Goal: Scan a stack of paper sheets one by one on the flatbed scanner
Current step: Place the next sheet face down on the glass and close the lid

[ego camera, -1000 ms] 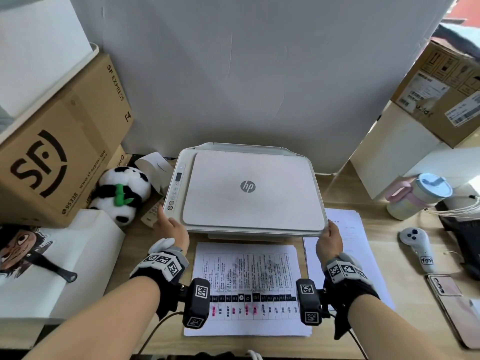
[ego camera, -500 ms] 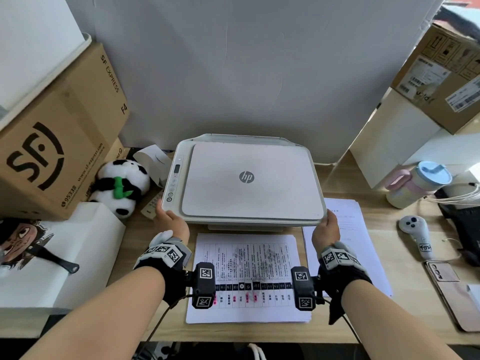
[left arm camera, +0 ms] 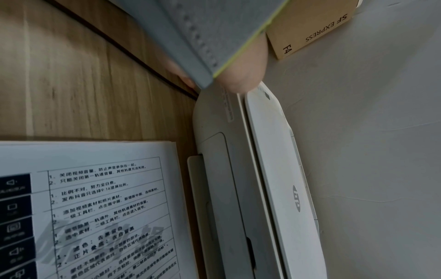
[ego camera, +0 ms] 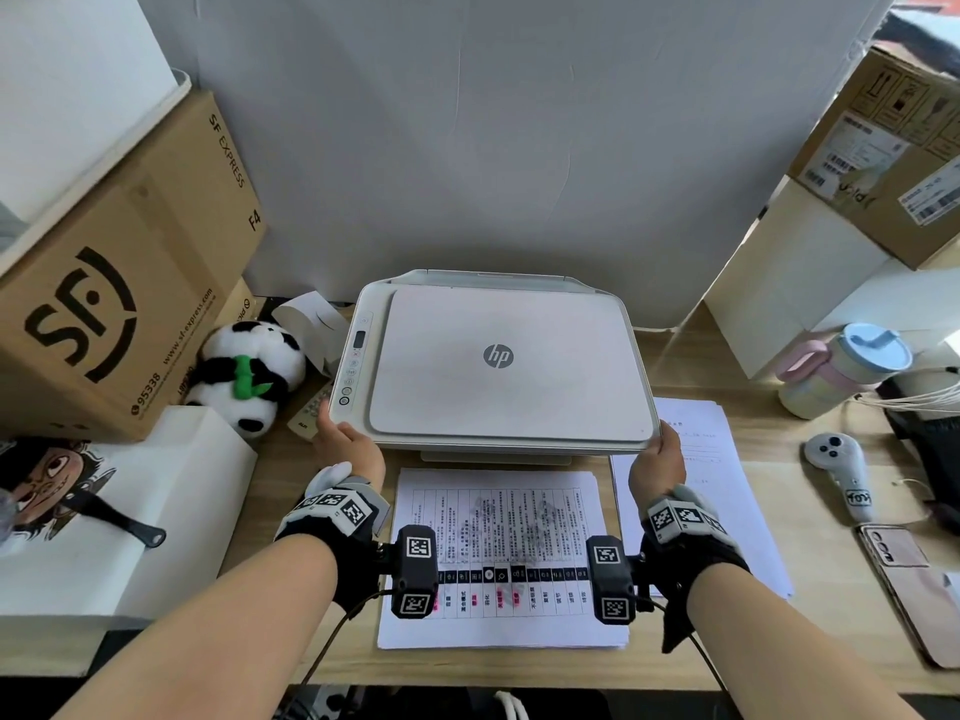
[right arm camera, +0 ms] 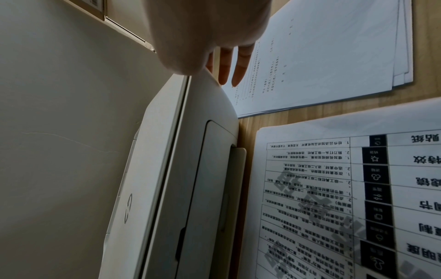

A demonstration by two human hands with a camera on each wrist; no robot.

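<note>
Smooth white plastic scanner; hands grip front corners.

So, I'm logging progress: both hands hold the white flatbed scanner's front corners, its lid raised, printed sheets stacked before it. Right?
Not quite: the white flatbed scanner has its lid down flat, as the head view shows. The left hand and right hand do hold its front corners, with the printed sheet stack before it.
</note>
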